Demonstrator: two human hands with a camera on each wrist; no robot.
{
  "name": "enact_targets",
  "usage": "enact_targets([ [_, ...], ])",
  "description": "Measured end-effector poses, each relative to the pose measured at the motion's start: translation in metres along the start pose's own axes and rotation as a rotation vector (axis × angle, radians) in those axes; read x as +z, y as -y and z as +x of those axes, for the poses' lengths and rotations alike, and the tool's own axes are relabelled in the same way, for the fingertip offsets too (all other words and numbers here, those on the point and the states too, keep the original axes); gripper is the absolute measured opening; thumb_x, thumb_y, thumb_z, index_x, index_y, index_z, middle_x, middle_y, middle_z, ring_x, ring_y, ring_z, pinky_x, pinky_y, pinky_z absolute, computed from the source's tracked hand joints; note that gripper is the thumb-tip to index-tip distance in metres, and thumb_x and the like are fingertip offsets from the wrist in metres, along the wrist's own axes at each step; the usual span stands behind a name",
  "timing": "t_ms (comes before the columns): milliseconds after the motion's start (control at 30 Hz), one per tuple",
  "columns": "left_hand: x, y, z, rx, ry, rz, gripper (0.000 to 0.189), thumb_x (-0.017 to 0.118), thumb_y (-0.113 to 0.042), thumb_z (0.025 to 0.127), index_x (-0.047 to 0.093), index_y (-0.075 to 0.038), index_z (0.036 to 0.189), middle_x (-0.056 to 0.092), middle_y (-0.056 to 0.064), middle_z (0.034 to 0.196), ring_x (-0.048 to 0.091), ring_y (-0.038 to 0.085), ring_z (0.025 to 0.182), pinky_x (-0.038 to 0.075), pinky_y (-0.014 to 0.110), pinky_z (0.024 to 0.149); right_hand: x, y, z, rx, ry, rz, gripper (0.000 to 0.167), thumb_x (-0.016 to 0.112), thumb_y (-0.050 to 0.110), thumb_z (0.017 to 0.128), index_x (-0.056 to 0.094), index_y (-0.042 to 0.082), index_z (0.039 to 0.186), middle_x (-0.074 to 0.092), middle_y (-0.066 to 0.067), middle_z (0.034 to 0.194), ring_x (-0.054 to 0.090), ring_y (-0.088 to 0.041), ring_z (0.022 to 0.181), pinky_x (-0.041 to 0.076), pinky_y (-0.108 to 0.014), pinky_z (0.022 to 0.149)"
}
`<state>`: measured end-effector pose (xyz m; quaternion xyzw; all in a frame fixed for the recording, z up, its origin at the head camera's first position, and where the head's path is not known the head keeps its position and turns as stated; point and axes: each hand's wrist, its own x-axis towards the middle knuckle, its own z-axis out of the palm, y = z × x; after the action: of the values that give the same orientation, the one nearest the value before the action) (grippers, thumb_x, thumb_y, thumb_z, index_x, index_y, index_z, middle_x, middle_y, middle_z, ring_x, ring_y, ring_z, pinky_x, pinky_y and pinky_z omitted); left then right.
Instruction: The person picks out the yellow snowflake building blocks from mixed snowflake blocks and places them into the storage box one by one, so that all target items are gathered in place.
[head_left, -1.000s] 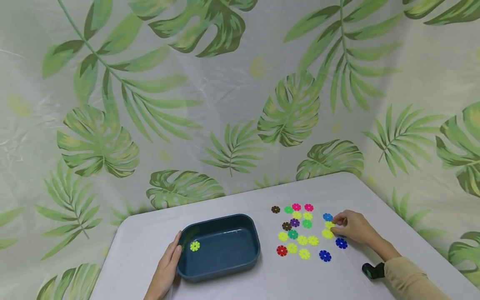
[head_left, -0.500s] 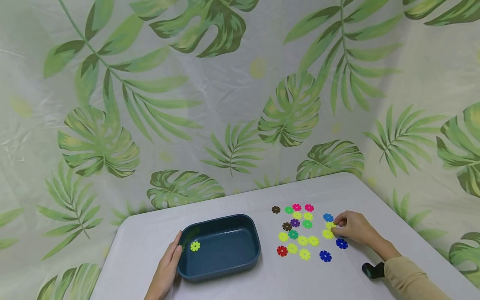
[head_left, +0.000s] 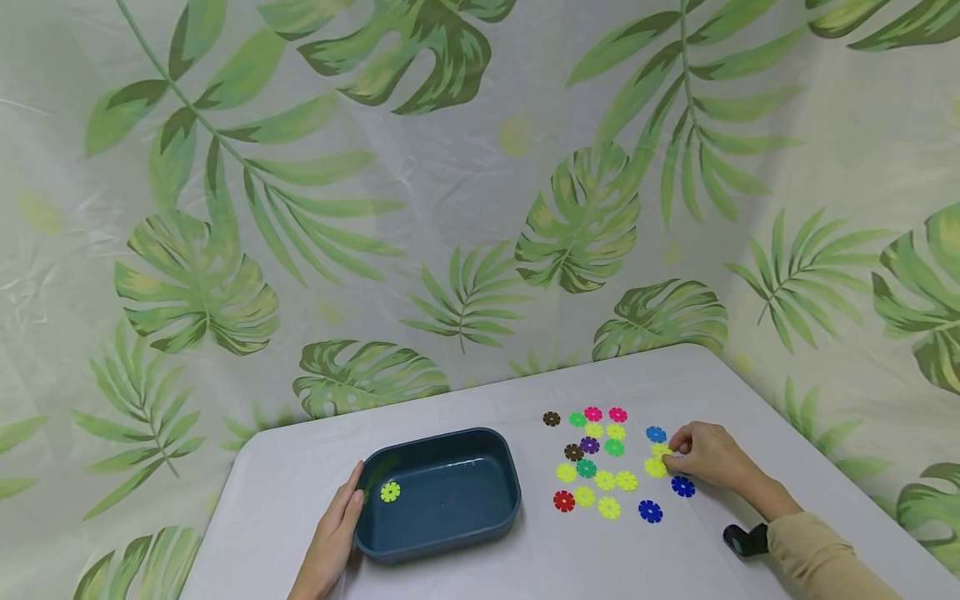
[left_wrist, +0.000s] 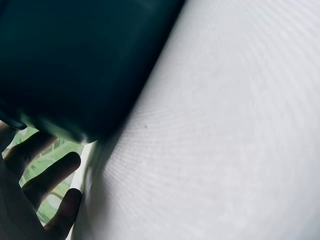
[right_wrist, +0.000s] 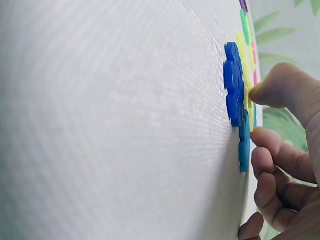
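Observation:
My left hand (head_left: pixel 335 521) holds a deep dark-teal tray (head_left: pixel 438 546) by its left end, the thumb at the rim. Beneath the tray wall in the left wrist view, several fingers (left_wrist: pixel 52 175) spread apart. One yellow flower-shaped disc (head_left: pixel 390 492) lies inside the tray. On the right, my right hand (head_left: pixel 708 454) pinches a yellow disc (head_left: pixel 660 449) between thumb and forefinger, down at table level; the fingertips partly cover it. Another yellow disc (head_left: pixel 655 467) lies against it, with a light blue disc (head_left: pixel 656 434) behind and a dark blue disc (head_left: pixel 682 487) in front.
Several more flower discs lie between tray and right hand, among them a red disc (head_left: pixel 564 501), a purple disc (head_left: pixel 589 445) and a brown disc (head_left: pixel 551 418). A black device (head_left: pixel 745 542) sits by the right sleeve. Leaf-patterned cloth (head_left: pixel 465 208) hangs behind the white table (head_left: pixel 517 575).

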<state>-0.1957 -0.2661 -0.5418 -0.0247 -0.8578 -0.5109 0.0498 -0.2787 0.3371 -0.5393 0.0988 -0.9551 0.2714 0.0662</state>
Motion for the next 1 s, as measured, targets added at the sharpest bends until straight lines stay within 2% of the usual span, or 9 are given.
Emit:
enact_targets([
  [267,0.000,0.001,-0.001,-0.001,-0.005,-0.004,0.057,0.036,-0.042,0.111,0.028,-0.016,0.162,0.035,0.013,0.159,0.025,0.035,0.149,0.020,0.061,0.118,-0.001,0.004,0.000,0.026,0.003,0.007,0.028,0.085,0.025,0.075,0.069,0.004,0.083,0.059,0.001,0.075,0.051,-0.015,0.070,0.046,-0.027,0.060],
  [467,-0.001,0.003,-0.001,-0.005,0.005,-0.005,0.058,0.035,-0.042,0.111,0.027,-0.016,0.162,0.033,0.012,0.161,0.023,0.034,0.150,0.018,0.061,0.119,-0.007,0.018,0.003,0.030,-0.019,0.015,0.027,0.084,0.023,0.075,0.069,0.003,0.084,0.059,0.000,0.076,0.051,-0.016,0.070,0.047,-0.028,0.059],
  [700,-0.002,0.001,0.000,-0.004,0.001,-0.002,0.057,0.036,-0.041,0.111,0.027,-0.016,0.162,0.033,0.013,0.161,0.023,0.035,0.150,0.018,0.061,0.119,-0.016,0.038,0.015,-0.045,-0.042,0.050,0.020,0.082,0.022,0.078,0.070,0.006,0.084,0.059,0.001,0.075,0.050,-0.015,0.068,0.045,-0.026,0.057],
  [1000,-0.001,0.000,0.000,0.026,0.012,-0.022,0.056,0.037,-0.039,0.111,0.028,-0.016,0.161,0.034,0.015,0.160,0.025,0.037,0.149,0.020,0.061,0.118,-0.013,0.064,0.032,-0.145,-0.078,0.061,0.018,0.084,0.021,0.079,0.072,0.009,0.086,0.063,-0.003,0.081,0.051,-0.015,0.073,0.047,-0.028,0.062],
])
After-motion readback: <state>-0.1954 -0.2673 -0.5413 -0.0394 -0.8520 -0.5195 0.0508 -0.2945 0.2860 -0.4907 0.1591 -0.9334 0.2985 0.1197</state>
